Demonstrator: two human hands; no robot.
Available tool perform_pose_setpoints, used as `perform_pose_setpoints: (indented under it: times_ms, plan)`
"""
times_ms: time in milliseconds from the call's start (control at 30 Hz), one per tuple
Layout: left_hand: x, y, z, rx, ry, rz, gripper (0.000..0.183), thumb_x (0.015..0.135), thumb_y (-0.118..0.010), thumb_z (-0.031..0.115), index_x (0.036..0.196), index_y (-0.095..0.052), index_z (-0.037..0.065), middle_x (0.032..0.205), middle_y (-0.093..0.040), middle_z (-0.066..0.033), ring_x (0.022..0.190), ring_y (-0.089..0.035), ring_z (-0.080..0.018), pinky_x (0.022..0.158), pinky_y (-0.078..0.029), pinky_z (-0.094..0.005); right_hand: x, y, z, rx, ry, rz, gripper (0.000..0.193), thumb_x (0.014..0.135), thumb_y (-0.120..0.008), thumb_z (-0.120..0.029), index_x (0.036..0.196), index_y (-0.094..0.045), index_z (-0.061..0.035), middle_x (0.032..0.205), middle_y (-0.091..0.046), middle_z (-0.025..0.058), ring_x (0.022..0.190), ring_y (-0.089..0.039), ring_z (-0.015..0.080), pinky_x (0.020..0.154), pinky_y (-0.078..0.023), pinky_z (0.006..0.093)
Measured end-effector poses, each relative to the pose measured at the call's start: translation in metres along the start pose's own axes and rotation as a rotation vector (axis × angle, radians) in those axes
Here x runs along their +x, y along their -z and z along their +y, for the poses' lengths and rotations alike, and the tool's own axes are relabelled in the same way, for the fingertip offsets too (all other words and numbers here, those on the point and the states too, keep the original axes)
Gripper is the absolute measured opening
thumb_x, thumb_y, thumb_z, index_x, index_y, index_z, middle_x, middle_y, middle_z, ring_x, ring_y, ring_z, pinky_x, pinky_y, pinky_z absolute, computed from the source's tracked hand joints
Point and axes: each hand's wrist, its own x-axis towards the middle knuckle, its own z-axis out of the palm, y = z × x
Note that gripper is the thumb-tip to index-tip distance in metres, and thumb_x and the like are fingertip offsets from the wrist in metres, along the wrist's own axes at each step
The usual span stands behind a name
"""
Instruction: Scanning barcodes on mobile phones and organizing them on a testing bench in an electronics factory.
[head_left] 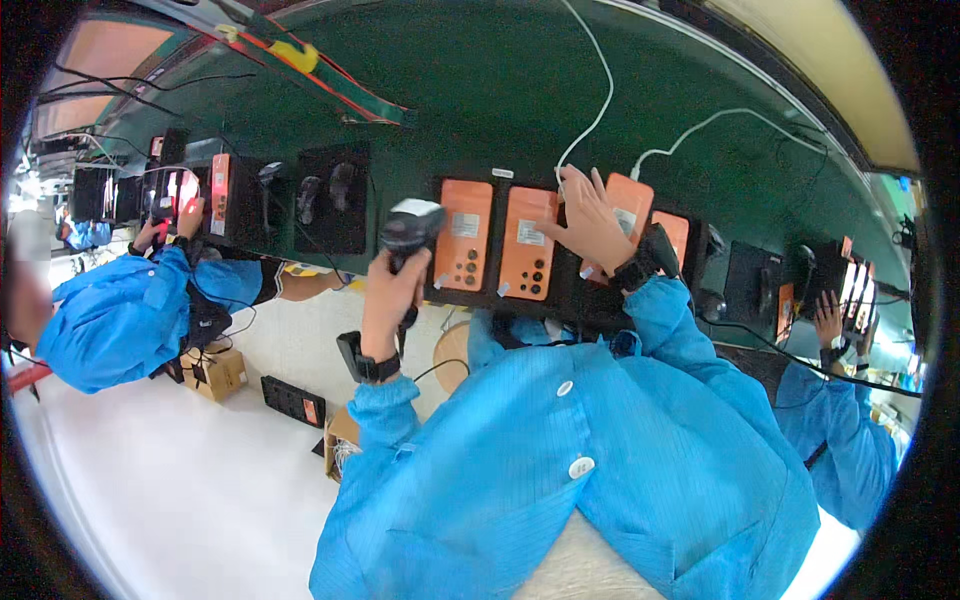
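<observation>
My left hand point(390, 295) is closed round a black handheld barcode scanner with a pale top point(412, 228), just left of a dark tray point(560, 312) holding orange phones. Camera side up in the tray lie a left phone point(465, 225) and a middle phone point(529, 240), each with a white label. My right hand point(598, 222) has its fingers spread over the tray, with the thumb over the middle phone's edge. Beside its fingers a tilted orange phone point(632, 192) has a white cable point(690, 130) at its top end. Another orange phone point(672, 230) is partly hidden by my right wrist.
A second white cable point(608, 80) runs down to my right fingertips. On the green bench point(480, 90) lies a black mat point(330, 200) with dark devices. Co-workers in blue sit left point(120, 310) and right point(840, 430). Cardboard boxes point(215, 372) stand on the floor.
</observation>
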Motion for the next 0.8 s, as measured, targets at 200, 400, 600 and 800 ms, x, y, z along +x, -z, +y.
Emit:
perform_pose_setpoints:
  times_ms: [200, 400, 600, 800]
  plan:
    - [-0.049, -0.058, -0.019, 0.035, 0.065, -0.176, 0.024, 0.085, -0.067, 0.024, 0.088, -0.057, 0.002, 0.059, -0.052, 0.0009, 0.047, -0.048, -0.0070, 0.040, -0.036, -0.0242, -0.015, -0.008, 0.007, -0.029, 0.084, 0.080, 0.056, 0.071, -0.076, -0.036, 0.101, -0.045, 0.0004, 0.133, -0.042, 0.0189, 0.133, -0.032, 0.0347, 0.111, -0.018, 0.0543]
    - [-0.062, -0.083, -0.023, 0.010, 0.115, -0.236, 0.026, 0.086, -0.066, 0.025, 0.084, -0.055, 0.002, 0.059, -0.052, -0.0004, 0.046, -0.048, -0.0086, 0.040, -0.036, -0.0250, -0.020, -0.008, 0.010, -0.053, 0.067, 0.059, 0.060, 0.070, -0.076, -0.037, 0.106, -0.046, 0.0015, 0.133, -0.042, 0.0173, 0.132, -0.033, 0.0334, 0.111, -0.019, 0.0530]
    - [-0.034, -0.096, -0.062, 0.255, -0.411, -0.082, 0.028, 0.085, -0.067, 0.028, 0.101, -0.059, 0.006, 0.065, -0.056, 0.0001, 0.052, -0.051, -0.0089, 0.045, -0.040, -0.0263, -0.021, -0.026, 0.017, -0.188, 0.082, 0.107, 0.073, 0.071, -0.068, -0.044, 0.124, -0.049, 0.0024, 0.134, -0.044, 0.0183, 0.131, -0.035, 0.0319, 0.113, -0.015, 0.0511]
    - [-0.046, -0.096, -0.014, 0.197, -0.005, -0.272, 0.034, 0.084, -0.066, 0.031, 0.100, -0.057, 0.003, 0.062, -0.055, -0.0025, 0.046, -0.051, -0.0131, 0.042, -0.041, -0.0285, -0.021, -0.016, 0.013, -0.029, 0.115, 0.143, 0.064, 0.067, -0.077, -0.035, 0.108, -0.045, 0.0025, 0.129, -0.045, 0.0182, 0.125, -0.039, 0.0343, 0.111, -0.017, 0.0526]
